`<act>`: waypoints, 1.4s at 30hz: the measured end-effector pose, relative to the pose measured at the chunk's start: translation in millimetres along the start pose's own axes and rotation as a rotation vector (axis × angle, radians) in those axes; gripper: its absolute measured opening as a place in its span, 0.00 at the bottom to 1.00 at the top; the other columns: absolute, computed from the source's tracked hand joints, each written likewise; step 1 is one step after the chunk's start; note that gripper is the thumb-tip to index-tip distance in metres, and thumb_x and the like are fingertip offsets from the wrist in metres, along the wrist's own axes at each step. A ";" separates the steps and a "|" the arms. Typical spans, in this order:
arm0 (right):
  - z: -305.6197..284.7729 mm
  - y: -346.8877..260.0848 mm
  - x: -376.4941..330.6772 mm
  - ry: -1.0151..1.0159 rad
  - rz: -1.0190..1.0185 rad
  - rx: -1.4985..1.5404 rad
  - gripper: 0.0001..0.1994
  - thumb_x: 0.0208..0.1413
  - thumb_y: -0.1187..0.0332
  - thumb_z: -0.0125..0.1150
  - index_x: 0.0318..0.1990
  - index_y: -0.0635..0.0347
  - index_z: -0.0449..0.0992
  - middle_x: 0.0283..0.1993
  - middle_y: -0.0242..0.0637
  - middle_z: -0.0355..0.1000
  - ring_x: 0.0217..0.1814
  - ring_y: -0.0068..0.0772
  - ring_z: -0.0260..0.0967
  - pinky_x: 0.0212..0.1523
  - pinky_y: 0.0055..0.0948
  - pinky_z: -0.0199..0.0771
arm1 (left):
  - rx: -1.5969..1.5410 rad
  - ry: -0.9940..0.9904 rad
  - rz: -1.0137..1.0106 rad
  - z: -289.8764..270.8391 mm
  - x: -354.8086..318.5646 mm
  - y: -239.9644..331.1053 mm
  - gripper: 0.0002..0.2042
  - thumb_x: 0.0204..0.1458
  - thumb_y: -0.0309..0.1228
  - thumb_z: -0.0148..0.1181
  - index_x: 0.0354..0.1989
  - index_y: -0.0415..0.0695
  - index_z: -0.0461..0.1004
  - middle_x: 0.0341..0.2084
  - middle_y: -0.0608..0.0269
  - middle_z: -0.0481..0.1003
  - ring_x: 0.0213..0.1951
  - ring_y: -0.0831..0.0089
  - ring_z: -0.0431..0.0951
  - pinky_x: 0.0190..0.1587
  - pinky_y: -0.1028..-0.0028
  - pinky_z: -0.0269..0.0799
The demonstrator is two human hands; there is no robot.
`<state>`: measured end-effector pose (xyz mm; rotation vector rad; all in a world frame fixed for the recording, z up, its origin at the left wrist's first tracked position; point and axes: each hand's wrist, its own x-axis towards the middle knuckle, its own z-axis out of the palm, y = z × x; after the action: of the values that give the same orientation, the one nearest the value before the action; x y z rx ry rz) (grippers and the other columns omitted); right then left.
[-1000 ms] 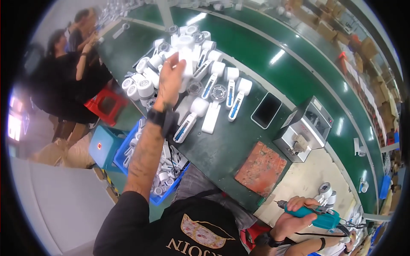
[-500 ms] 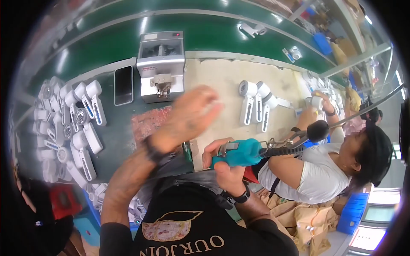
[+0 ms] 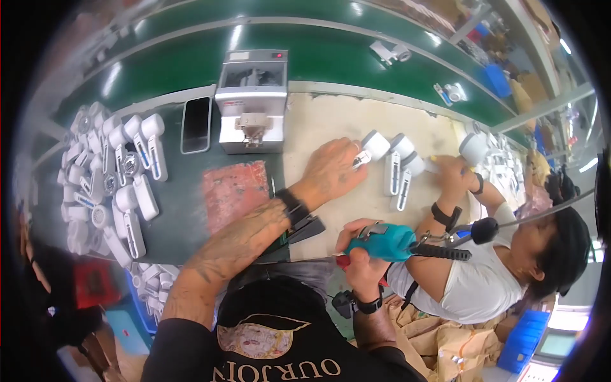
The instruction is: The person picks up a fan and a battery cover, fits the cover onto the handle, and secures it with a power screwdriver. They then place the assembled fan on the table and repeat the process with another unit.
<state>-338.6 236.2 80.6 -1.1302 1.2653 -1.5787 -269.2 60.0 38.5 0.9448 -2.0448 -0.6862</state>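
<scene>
At 1 o'clock from my chest, head view: my left hand (image 3: pixel 331 170) has swung off the far-left pile and now lies on the beige mat (image 3: pixel 331 121), fingers curled onto a white handheld unit (image 3: pixel 374 148) — looks like a grip closing, but can't tell if it's fully clamped. Half a sec ago that hand was in mid-air over the mat; 1 s ago it was way over on the pile of white units (image 3: pixel 114 172) at 10 o'clock. So I'd judge a fresh piece is being picked up for the driver.

My right hand (image 3: pixel 364 254), at 3 o'clock, is wrapped tight on the teal electric screwdriver (image 3: pixel 389 242), held low as before.

Two more white units (image 3: pixel 402 167) lie just beside mine; a co-worker's hand (image 3: pixel 453 170) holds another.

Labels etc.: grey box machine (image 3: pixel 251 95) at 12 w/ small white sticker & red light on top; black phone (image 3: pixel 196 124) beside it; red-orange patterned pad (image 3: pixel 234 191) at 11; blue bins (image 3: pixel 522 347) at 4.
</scene>
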 end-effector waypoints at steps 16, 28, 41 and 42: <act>73.0 23.8 48.5 0.084 -0.214 -0.147 0.29 0.60 0.58 0.65 0.61 0.69 0.63 0.49 0.44 0.70 0.48 0.34 0.68 0.47 0.31 0.70 | -0.635 0.113 -0.847 -156.6 -162.9 9.9 0.13 0.64 0.31 0.57 0.53 0.40 0.69 0.47 0.51 0.79 0.51 0.66 0.80 0.54 0.66 0.75; 104.6 24.9 -5.3 -0.457 -0.259 -0.791 0.32 0.49 0.76 0.68 0.64 0.66 0.66 0.59 0.51 0.67 0.60 0.50 0.65 0.59 0.41 0.66 | -1.755 0.350 -0.968 -117.3 -194.1 22.0 0.20 0.71 0.45 0.43 0.63 0.46 0.65 0.53 0.64 0.72 0.51 0.73 0.74 0.56 0.64 0.72; 86.2 17.3 -19.2 -0.225 -0.526 -0.501 0.30 0.51 0.76 0.64 0.63 0.69 0.64 0.65 0.60 0.58 0.63 0.55 0.65 0.65 0.45 0.66 | -2.006 0.326 -0.961 -122.0 -186.2 34.4 0.22 0.70 0.43 0.43 0.67 0.44 0.63 0.59 0.61 0.70 0.59 0.69 0.72 0.62 0.61 0.67; 81.4 15.0 -18.8 -0.246 -0.443 -0.625 0.34 0.49 0.73 0.68 0.65 0.69 0.62 0.65 0.58 0.55 0.63 0.54 0.63 0.63 0.46 0.66 | -2.007 0.327 -0.962 -118.6 -187.4 33.2 0.22 0.70 0.43 0.43 0.67 0.44 0.63 0.59 0.61 0.70 0.59 0.69 0.72 0.62 0.61 0.67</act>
<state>-254.5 229.6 71.0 -2.0467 1.4467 -1.3017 -104.6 211.8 50.9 0.4818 0.1570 -2.1148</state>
